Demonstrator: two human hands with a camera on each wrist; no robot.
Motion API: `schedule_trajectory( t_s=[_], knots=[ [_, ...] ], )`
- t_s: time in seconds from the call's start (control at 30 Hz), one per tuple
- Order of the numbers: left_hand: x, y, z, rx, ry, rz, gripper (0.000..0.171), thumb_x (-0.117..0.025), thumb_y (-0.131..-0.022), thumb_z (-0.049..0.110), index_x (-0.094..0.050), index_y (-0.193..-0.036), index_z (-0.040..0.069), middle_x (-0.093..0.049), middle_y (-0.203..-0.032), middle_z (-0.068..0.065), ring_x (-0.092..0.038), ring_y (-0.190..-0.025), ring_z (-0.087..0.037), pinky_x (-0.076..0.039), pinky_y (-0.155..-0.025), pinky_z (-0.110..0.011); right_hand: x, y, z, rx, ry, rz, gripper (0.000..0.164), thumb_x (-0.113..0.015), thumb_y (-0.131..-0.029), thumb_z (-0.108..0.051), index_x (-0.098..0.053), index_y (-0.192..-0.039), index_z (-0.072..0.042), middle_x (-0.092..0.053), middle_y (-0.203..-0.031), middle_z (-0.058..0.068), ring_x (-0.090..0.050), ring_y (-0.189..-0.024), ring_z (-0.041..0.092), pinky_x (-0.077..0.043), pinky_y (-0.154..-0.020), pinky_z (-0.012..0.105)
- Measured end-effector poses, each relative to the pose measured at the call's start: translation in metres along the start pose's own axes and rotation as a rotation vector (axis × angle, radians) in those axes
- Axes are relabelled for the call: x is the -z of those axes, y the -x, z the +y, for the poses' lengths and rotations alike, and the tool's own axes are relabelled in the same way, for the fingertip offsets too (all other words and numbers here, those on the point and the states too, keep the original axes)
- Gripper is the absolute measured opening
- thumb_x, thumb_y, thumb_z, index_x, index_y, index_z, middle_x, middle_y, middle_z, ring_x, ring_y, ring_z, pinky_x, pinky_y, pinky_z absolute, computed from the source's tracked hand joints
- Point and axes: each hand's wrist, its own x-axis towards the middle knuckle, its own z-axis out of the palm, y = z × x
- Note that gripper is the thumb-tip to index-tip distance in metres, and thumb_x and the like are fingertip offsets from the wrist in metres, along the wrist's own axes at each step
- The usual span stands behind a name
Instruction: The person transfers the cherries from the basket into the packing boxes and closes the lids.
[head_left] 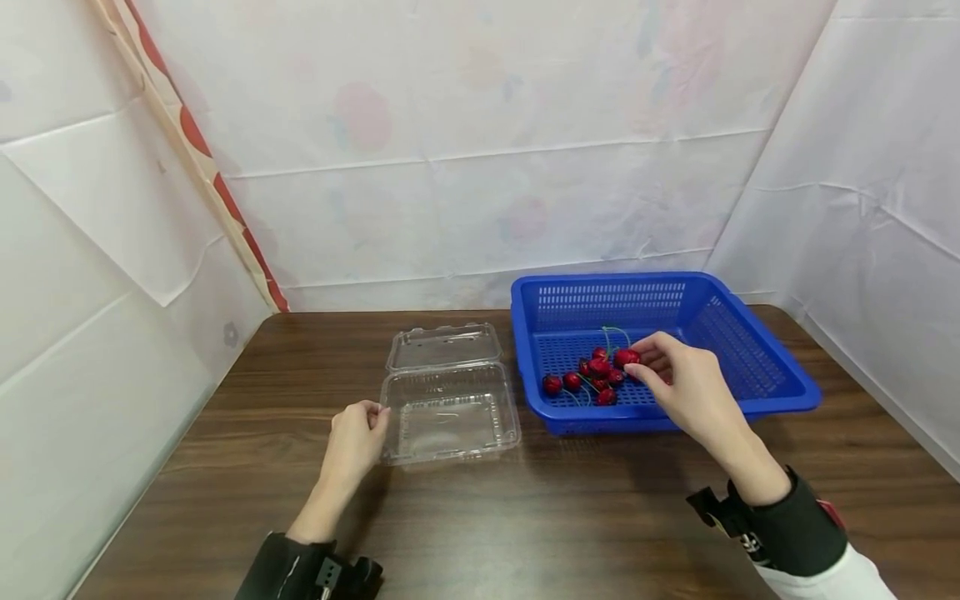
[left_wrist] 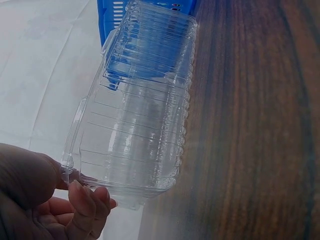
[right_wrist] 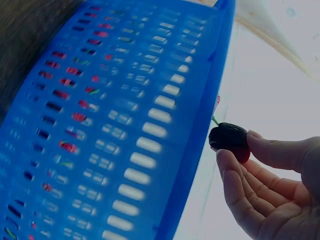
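Note:
A clear plastic clamshell box (head_left: 452, 417) lies unfolded on the table, its lid (head_left: 444, 347) flipped back. At the box's left rim, my left hand (head_left: 354, 437) pinches the edge between thumb and curled fingers; the left wrist view shows this grip close up. My right hand (head_left: 693, 387) is over the blue basket and pinches a dark red cherry (right_wrist: 230, 142) with a green stem between thumb and fingertips. Below and beside those fingertips, several more red cherries (head_left: 598, 368) sit in a cluster on the basket floor, some with green stems.
The blue slotted plastic basket (head_left: 783, 379) stands right of the box, its near wall between the table's front and the cherries. Brown wood-grain table (head_left: 465, 533) extends toward me. White sheeting (head_left: 465, 208) hangs behind and along both sides.

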Motion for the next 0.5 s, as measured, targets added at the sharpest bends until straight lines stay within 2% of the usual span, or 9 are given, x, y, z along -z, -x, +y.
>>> schedule_trajectory(
  t_s=[0.27, 0.5],
  knots=[
    [0.0, -0.001, 0.0, 0.017, 0.008, -0.007, 0.019, -0.051, -0.085, 0.003, -0.059, -0.087, -0.015, -0.048, -0.055, -0.004, -0.039, -0.044, -0.01, -0.032, -0.039, -0.019, -0.007, 0.005, -0.015, 0.089, -0.025, 0.097, 0.019, -0.066, -0.077, -0.005, -0.059, -0.095, -0.003, -0.061, -0.078, 0.004, -0.058, -0.067, 0.015, -0.048, -0.06, 0.032],
    [-0.001, 0.001, 0.001, 0.026, 0.012, 0.01, 0.018, -0.052, -0.084, 0.003, -0.059, -0.085, -0.013, -0.048, -0.055, -0.003, -0.039, -0.043, -0.01, -0.032, -0.039, -0.02, -0.014, 0.007, -0.033, 0.108, -0.083, 0.094, 0.021, -0.068, -0.075, -0.003, -0.06, -0.095, -0.004, -0.062, -0.079, 0.001, -0.058, -0.069, 0.011, -0.049, -0.061, 0.031]
  ],
)
